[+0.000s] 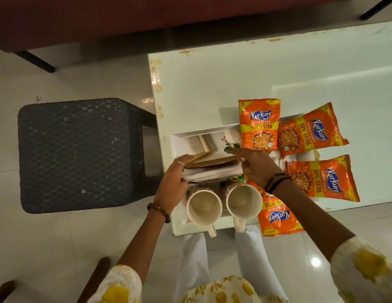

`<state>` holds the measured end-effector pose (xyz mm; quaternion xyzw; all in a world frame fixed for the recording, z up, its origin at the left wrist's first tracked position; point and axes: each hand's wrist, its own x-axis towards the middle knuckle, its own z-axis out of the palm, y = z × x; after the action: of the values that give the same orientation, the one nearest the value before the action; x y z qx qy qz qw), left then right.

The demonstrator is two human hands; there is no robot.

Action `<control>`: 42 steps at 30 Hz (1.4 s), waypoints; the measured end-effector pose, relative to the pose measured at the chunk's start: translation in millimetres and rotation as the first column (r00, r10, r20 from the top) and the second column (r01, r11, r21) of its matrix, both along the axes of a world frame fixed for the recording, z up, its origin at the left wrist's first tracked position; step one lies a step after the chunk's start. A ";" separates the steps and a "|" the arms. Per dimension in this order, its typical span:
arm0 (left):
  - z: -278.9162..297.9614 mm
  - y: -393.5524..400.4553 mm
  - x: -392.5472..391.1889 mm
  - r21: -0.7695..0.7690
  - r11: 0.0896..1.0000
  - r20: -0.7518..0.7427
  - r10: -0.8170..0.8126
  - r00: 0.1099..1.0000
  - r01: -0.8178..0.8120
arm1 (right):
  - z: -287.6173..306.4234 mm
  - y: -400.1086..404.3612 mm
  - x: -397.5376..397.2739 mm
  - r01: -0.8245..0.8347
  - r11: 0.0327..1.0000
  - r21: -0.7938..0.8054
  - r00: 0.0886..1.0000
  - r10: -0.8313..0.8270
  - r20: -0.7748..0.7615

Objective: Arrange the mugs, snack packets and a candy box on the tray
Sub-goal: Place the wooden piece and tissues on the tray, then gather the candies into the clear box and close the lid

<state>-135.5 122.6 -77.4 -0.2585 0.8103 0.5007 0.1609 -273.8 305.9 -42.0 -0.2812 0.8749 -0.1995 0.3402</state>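
Observation:
A white tray [203,130] lies on the table's near left part. Over it, both hands hold a flat white-and-tan candy box [214,167]: my left hand [175,178] grips its left end, my right hand [255,165] its right end. Two cream mugs, one [204,208] on the left and one [244,202] on the right, stand upright just in front of the box, handles toward me. Several orange snack packets lie to the right: one [259,124] leans on the tray's far rim, one [311,132] beside it, one [322,179] nearer, another [278,217] under my right forearm.
The glass-topped table [256,79] ends at its left edge right by the tray. A dark woven stool [81,154] stands on the floor to the left. A dark red sofa [125,18] runs along the far side. My legs are below the table's near edge.

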 end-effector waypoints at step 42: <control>20.9 83.7 -14.3 -0.280 0.758 0.227 0.649 0.726 -0.590 | -9.7 178.4 15.9 0.738 0.548 0.393 0.607 -0.794 -0.034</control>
<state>-149.8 206.3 -56.5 -0.6043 0.6842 0.3996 0.0837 -257.9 484.3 -51.6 0.2142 0.9020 -0.1804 0.3285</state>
